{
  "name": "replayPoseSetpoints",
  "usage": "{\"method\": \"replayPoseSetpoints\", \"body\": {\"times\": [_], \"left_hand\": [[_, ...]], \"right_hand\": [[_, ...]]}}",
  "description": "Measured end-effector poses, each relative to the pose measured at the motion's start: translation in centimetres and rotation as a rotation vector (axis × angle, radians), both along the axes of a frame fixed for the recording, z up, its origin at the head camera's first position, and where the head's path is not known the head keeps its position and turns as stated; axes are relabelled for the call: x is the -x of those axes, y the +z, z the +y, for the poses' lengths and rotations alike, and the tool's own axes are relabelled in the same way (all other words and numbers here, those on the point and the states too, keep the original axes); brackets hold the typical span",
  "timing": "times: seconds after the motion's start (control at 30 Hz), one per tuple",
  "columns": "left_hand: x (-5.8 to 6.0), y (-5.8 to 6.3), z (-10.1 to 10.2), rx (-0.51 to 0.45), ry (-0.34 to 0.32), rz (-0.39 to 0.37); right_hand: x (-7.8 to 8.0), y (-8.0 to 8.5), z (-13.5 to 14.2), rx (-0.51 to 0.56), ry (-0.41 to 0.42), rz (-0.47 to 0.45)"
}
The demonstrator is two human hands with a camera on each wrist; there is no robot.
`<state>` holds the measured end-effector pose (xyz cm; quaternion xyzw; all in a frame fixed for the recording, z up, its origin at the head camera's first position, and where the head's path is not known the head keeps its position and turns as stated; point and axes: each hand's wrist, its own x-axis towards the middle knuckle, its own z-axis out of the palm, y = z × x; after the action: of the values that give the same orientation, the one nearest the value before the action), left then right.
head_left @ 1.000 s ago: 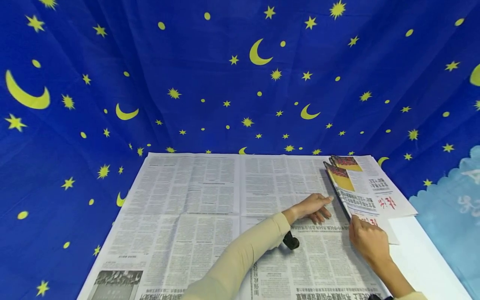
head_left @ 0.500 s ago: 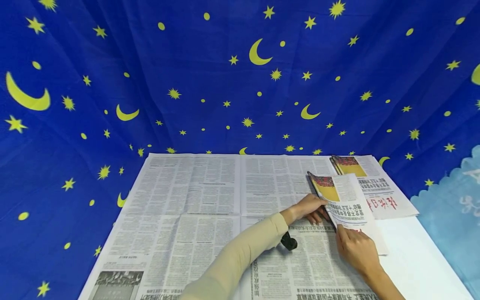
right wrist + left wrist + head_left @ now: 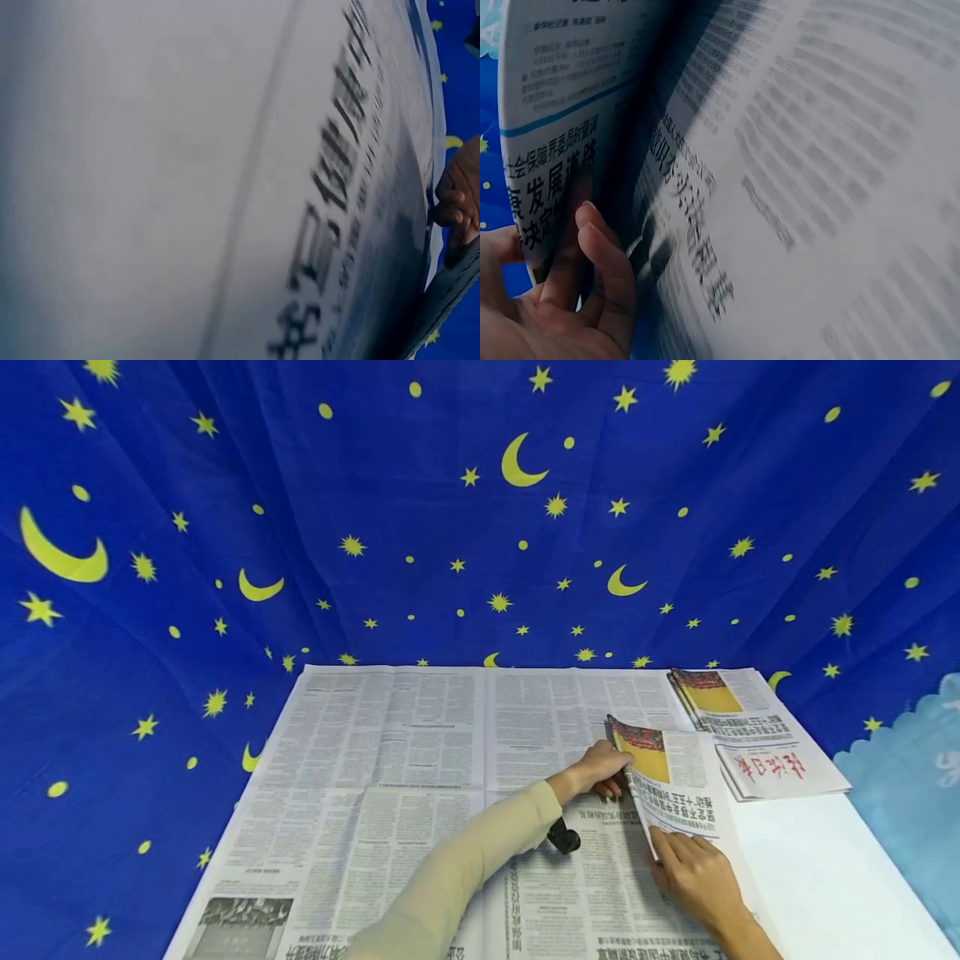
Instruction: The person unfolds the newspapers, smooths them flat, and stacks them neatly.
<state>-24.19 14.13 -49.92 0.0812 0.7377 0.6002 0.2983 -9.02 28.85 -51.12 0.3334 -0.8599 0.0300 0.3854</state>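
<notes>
A folded newspaper (image 3: 693, 772) with a red-and-yellow picture stands partly raised over a spread newspaper sheet (image 3: 427, 735). My left hand (image 3: 598, 766) grips its left edge near the picture. In the left wrist view, the thumb and fingers of the left hand (image 3: 562, 307) lie on either side of the paper's edge. Lower down the same edge, my right hand (image 3: 699, 875) holds the paper between thumb and curled fingers. Newsprint (image 3: 165, 165) fills most of the right wrist view, with part of a hand at its right edge.
Another folded newspaper pile (image 3: 780, 760) with red lettering lies at the table's back right. White tabletop (image 3: 817, 868) shows at the right. A blue cloth (image 3: 420, 510) with yellow moons and stars hangs behind and beside the table.
The folded newspaper has moved left and nearer, away from the pile at the back right. My right hand has travelled with it. My left hand, earlier apart from the paper, now holds its edge.
</notes>
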Motion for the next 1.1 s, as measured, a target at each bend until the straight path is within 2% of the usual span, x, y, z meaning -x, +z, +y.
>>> {"method": "replayPoseSetpoints", "body": {"times": [0.13, 0.4, 0.63, 0.93, 1.1], "left_hand": [[0.0, 0.1, -1.5, 0.002, -0.057, 0.001], [0.0, -0.4, -4.7, 0.015, -0.119, -0.042], [0.2, -0.7, -7.1, 0.032, -0.116, -0.050], [0.4, -1.2, -10.4, 0.039, -0.076, -0.090], [0.2, -1.1, -12.3, 0.031, -0.048, -0.119]], "right_hand": [[-0.4, -0.2, -0.6, -0.014, -0.002, -0.018], [-0.7, -0.9, -0.9, -0.043, -0.021, -0.153], [-0.5, -1.5, 0.1, -0.085, -0.060, -0.271], [-0.6, -1.7, 1.3, -0.030, -0.192, -0.371], [-0.3, -1.5, 1.5, 0.003, -0.266, -0.400]]}}
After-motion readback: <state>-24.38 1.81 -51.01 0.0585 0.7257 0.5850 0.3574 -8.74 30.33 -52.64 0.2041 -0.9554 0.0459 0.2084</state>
